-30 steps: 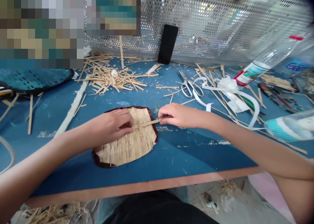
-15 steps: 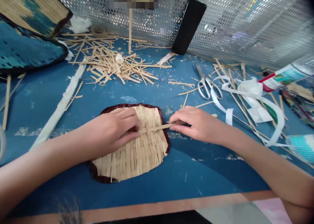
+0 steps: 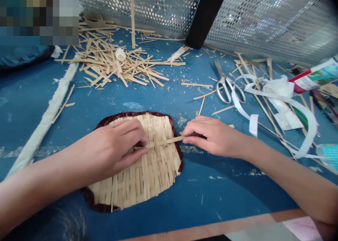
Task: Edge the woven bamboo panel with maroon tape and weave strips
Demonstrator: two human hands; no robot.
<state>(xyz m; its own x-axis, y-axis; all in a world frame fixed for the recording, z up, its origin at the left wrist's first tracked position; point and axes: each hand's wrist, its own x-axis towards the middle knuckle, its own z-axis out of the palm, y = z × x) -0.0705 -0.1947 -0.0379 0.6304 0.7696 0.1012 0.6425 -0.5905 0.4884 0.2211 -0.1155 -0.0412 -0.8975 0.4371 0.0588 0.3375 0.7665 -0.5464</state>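
Observation:
A woven bamboo panel point(image 3: 151, 177) with a dark red-brown padded edge lies on the blue table in front of me. One thin bamboo strip point(image 3: 169, 141) runs crosswise through the weave and sticks out past the right edge. My right hand point(image 3: 208, 135) pinches that outer end between thumb and fingers, just beyond the edge. Over the left part of the panel rests my left hand point(image 3: 121, 142), its thumb and fingertips closed around the strip where it lies on the weave. The palm hides the weave beneath it.
Cut bamboo strips point(image 3: 124, 66) lie heaped at the back, a white cap point(image 3: 120, 54) on top. Scissors point(image 3: 224, 84) and curled white tape point(image 3: 311, 117) are at right, near a red-and-white container point(image 3: 314, 75). A black phone point(image 3: 207, 17) leans against the perforated metal screen point(image 3: 158, 8).
The view has shifted and tilted, so the back objects sit differently. Both hands keep their pinch, and the strip remains in the weave with little visible movement.

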